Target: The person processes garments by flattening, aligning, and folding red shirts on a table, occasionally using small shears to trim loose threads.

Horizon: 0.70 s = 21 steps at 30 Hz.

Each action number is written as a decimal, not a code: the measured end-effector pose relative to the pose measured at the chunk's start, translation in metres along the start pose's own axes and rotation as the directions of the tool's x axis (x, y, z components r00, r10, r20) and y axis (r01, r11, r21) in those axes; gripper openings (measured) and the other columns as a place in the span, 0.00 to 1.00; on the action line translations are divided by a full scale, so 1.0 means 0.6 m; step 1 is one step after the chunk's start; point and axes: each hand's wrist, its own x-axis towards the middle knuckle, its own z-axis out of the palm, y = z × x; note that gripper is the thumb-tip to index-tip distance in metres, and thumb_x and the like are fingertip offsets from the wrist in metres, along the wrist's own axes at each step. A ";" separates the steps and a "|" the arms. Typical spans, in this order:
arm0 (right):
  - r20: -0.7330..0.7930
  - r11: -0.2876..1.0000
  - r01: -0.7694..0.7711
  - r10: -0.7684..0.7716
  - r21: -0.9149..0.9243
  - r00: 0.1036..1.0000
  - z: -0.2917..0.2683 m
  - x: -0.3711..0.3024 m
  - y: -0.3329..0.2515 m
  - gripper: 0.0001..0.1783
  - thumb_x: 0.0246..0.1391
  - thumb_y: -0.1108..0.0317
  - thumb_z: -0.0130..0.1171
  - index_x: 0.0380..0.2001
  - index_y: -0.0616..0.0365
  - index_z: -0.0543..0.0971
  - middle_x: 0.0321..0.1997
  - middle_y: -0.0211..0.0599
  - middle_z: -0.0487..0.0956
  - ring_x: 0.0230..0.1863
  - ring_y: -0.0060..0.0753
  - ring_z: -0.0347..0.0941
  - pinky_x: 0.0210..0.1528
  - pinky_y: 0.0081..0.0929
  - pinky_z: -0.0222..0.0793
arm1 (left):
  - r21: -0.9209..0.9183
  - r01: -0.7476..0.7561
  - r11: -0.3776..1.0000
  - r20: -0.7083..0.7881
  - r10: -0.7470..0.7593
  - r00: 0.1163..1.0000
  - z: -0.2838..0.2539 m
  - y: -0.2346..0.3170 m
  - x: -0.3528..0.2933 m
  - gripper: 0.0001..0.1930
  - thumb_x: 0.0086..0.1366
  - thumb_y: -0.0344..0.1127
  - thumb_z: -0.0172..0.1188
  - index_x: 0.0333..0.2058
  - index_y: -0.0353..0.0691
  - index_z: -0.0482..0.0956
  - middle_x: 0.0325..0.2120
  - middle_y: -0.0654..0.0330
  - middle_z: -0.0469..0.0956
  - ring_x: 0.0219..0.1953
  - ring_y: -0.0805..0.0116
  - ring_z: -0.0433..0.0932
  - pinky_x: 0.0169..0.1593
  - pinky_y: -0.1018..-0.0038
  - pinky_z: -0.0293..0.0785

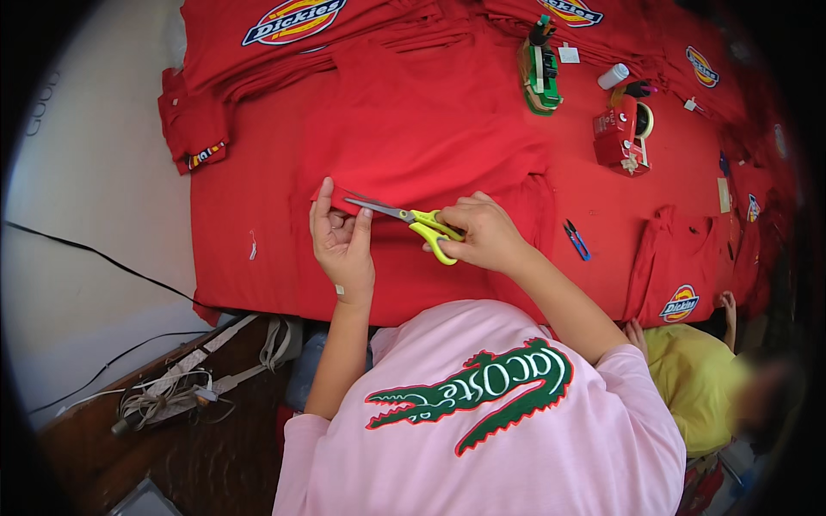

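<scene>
A red garment [413,129] lies spread out in front of me. At its near edge my left hand [346,258] pinches the cloth between thumb and fingers, and a small pale sticker shows on the wrist. My right hand [490,232] grips a pair of scissors [423,222] by their yellow-green handles. The grey blades point left and lie along the cloth edge, just above my left thumb, slightly parted. Part of the edge is hidden by my left fingers.
On the red-covered table [594,206] lie blue thread snips [577,241], a green tape dispenser [539,77], a red tape dispenser [615,142] and a white bottle [613,76]. Folded red shirts [387,21] are stacked behind. A person in yellow [688,378] is at right. Cables [172,400] lie lower left.
</scene>
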 end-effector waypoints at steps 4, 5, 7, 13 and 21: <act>-0.065 0.998 0.024 -0.028 -0.059 0.998 -0.004 0.012 -0.011 0.18 0.48 0.50 0.73 0.31 0.54 0.84 0.23 0.30 0.77 0.31 0.37 0.74 0.40 0.36 0.63 | -0.014 0.029 0.999 0.065 -0.028 0.997 0.003 0.012 -0.008 0.42 0.63 0.09 0.64 0.74 0.33 0.61 0.67 0.58 0.61 0.46 0.78 0.75 0.48 0.81 0.81; -0.075 0.998 0.031 -0.035 -0.057 0.997 -0.005 0.014 -0.012 0.18 0.48 0.50 0.74 0.31 0.53 0.84 0.23 0.31 0.78 0.32 0.37 0.74 0.40 0.37 0.64 | -0.023 0.036 0.999 0.082 -0.034 0.996 0.000 0.012 -0.012 0.43 0.63 0.09 0.64 0.75 0.32 0.60 0.68 0.58 0.61 0.47 0.77 0.76 0.48 0.80 0.81; -0.060 0.998 0.026 -0.029 -0.056 0.998 -0.001 0.013 -0.005 0.19 0.48 0.50 0.75 0.29 0.53 0.83 0.23 0.31 0.75 0.31 0.35 0.72 0.40 0.35 0.62 | -0.093 0.053 0.994 0.078 -0.046 0.996 0.003 0.009 -0.013 0.43 0.63 0.09 0.64 0.75 0.32 0.60 0.69 0.58 0.60 0.49 0.75 0.77 0.49 0.79 0.82; -0.065 0.999 0.038 -0.037 0.021 0.997 0.023 -0.002 0.012 0.14 0.51 0.55 0.73 0.34 0.52 0.87 0.22 0.32 0.76 0.30 0.35 0.72 0.42 0.35 0.63 | -0.026 0.041 0.999 0.042 -0.040 0.998 -0.003 0.014 -0.017 0.40 0.65 0.12 0.65 0.74 0.32 0.61 0.71 0.57 0.62 0.50 0.74 0.77 0.53 0.77 0.81; -0.058 1.000 0.017 -0.016 0.019 0.998 0.009 -0.007 0.002 0.16 0.51 0.52 0.75 0.31 0.52 0.86 0.21 0.29 0.73 0.28 0.32 0.69 0.40 0.34 0.60 | -0.041 0.021 0.999 -0.006 -0.022 1.000 -0.004 0.005 -0.004 0.38 0.66 0.11 0.61 0.74 0.31 0.61 0.71 0.58 0.62 0.48 0.75 0.76 0.50 0.79 0.79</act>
